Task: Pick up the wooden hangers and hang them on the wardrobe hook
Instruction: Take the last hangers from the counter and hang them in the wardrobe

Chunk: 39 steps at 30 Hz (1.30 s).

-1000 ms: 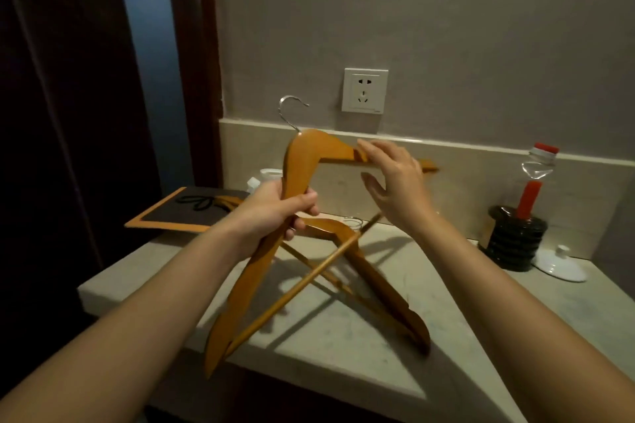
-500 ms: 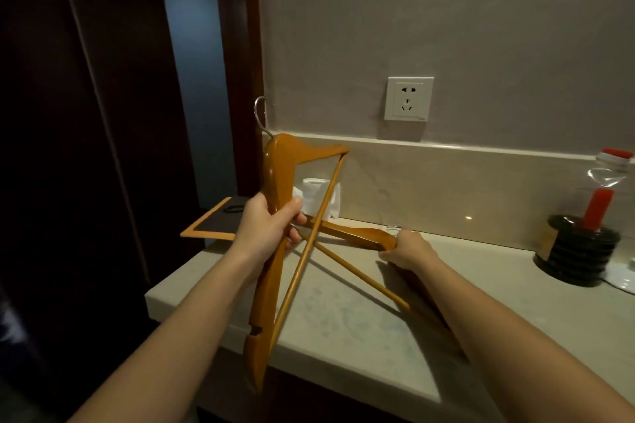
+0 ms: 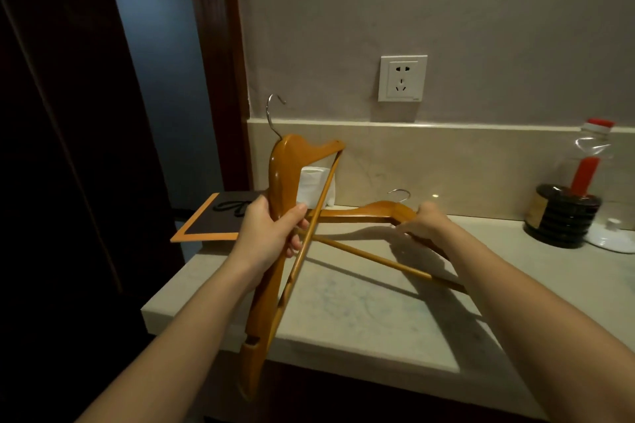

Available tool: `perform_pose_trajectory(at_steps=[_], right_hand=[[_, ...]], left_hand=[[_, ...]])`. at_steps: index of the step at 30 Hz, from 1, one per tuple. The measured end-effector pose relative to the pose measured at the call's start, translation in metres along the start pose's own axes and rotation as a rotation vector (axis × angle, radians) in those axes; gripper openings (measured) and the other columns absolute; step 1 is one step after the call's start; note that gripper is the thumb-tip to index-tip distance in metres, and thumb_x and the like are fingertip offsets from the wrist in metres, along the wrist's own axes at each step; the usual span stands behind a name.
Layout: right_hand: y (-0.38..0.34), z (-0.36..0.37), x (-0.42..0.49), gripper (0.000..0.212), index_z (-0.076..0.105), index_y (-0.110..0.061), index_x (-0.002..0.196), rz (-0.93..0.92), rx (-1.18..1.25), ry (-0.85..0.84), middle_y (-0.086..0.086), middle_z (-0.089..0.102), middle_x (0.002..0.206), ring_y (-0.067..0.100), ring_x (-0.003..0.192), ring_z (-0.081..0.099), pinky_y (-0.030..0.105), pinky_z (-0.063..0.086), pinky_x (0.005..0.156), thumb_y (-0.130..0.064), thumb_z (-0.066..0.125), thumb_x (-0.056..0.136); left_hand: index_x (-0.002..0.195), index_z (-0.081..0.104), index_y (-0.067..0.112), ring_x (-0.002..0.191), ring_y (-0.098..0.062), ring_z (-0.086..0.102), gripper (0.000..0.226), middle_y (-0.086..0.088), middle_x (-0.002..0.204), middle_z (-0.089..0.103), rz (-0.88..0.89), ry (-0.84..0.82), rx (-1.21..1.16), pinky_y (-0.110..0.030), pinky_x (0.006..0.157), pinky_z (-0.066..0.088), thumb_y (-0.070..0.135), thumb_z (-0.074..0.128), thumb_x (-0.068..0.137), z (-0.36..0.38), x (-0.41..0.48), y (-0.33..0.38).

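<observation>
Right hand [image 3: 424, 221] now down around second hanger [image 3: 374, 211]; left hand [image 3: 271, 233] around upright hanger [image 3: 277, 161] past counter [image 3: 343, 312] edge.

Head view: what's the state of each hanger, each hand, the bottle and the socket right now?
Held hanger, off the counter, hook up, gripped by left hand.
Second hanger, on or just above the counter, gripped by right hand.
Bottle, upright, red cap on.
Socket, nothing plugged in.
</observation>
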State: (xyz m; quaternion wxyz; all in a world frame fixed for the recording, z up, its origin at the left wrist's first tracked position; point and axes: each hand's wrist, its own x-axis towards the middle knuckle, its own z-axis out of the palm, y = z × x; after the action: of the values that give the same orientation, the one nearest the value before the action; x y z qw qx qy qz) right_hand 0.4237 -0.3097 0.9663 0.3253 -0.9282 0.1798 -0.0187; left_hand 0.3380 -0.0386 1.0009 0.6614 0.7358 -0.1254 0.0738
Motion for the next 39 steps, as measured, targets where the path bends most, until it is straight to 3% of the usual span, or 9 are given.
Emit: perform_pose_trajectory(at_steps=[4, 10, 16, 22, 25, 31, 39], right_hand=[[0.003, -0.027, -0.018, 0.031, 0.052, -0.005, 0.102, 0.072, 0.347, -0.099, 0.012, 0.061, 0.081, 0.018, 0.063, 0.059, 0.026, 0.051, 0.054, -0.017, 0.071, 0.081], [0.015, -0.065, -0.054, 0.016, 0.06, -0.005, 0.088, 0.0, 0.726, -0.344, 0.005, 0.059, 0.065, 0.008, 0.047, 0.055, 0.017, 0.048, 0.045, -0.019, 0.065, 0.085], [0.004, -0.079, -0.095, 0.026, 0.059, -0.007, 0.091, -0.132, 0.938, -0.55, 0.001, 0.054, 0.066, 0.006, 0.046, 0.051, 0.015, 0.046, 0.044, -0.032, 0.052, 0.092], [-0.021, -0.074, -0.137, 0.037, 0.058, -0.008, 0.095, -0.291, 0.905, -0.702, -0.001, 0.053, 0.066, 0.005, 0.046, 0.048, 0.015, 0.043, 0.044, -0.042, 0.053, 0.083], [-0.039, -0.054, -0.163, 0.034, 0.058, -0.007, 0.095, -0.356, 0.835, -0.772, -0.001, 0.052, 0.067, 0.005, 0.046, 0.047, 0.015, 0.042, 0.045, -0.04, 0.05, 0.089], [-0.059, 0.024, -0.221, 0.029, 0.058, -0.007, 0.089, -0.426, 0.719, -0.945, 0.001, 0.05, 0.065, 0.008, 0.044, 0.042, 0.018, 0.036, 0.043, -0.036, 0.052, 0.092], [-0.049, 0.15, -0.304, 0.027, 0.061, -0.01, 0.087, -0.427, 0.417, -1.24, 0.002, 0.055, 0.068, 0.011, 0.05, 0.047, 0.021, 0.039, 0.048, -0.036, 0.055, 0.092]], left_hand=[[0.093, 0.057, 0.016, 0.049, -0.006, 0.058, 0.01, 0.001, 0.073, 0.066, 0.006, -0.046, -0.03, -0.018, 0.047, 0.048, 0.025, 0.055, 0.091, 0.004, -0.002, 0.003], [0.094, 0.058, 0.018, 0.048, -0.006, 0.058, 0.01, 0.002, 0.072, 0.066, 0.046, -0.033, 0.008, -0.018, 0.047, 0.048, 0.027, 0.054, 0.091, 0.006, -0.017, 0.02], [0.09, 0.057, 0.017, 0.043, -0.005, 0.054, 0.01, 0.005, 0.056, 0.059, 0.089, 0.096, 0.016, -0.016, 0.044, 0.047, 0.026, 0.054, 0.091, -0.002, -0.052, 0.043], [0.083, 0.055, 0.019, 0.041, -0.004, 0.051, 0.011, 0.007, 0.051, 0.056, 0.198, 0.273, 0.124, -0.015, 0.041, 0.044, 0.024, 0.052, 0.092, -0.021, -0.109, 0.071], [0.083, 0.054, 0.018, 0.04, -0.004, 0.052, 0.011, 0.007, 0.052, 0.057, 0.193, 0.382, 0.221, -0.014, 0.042, 0.045, 0.023, 0.051, 0.092, -0.033, -0.154, 0.073], [0.085, 0.054, 0.014, 0.038, -0.005, 0.049, 0.009, 0.002, 0.054, 0.058, 0.006, 0.59, 0.331, -0.016, 0.04, 0.043, 0.02, 0.054, 0.092, -0.061, -0.25, 0.048], [0.081, 0.05, 0.018, 0.04, -0.005, 0.051, 0.012, -0.002, 0.062, 0.057, -0.307, 0.76, 0.371, -0.018, 0.041, 0.045, 0.018, 0.055, 0.092, -0.086, -0.376, -0.015]])
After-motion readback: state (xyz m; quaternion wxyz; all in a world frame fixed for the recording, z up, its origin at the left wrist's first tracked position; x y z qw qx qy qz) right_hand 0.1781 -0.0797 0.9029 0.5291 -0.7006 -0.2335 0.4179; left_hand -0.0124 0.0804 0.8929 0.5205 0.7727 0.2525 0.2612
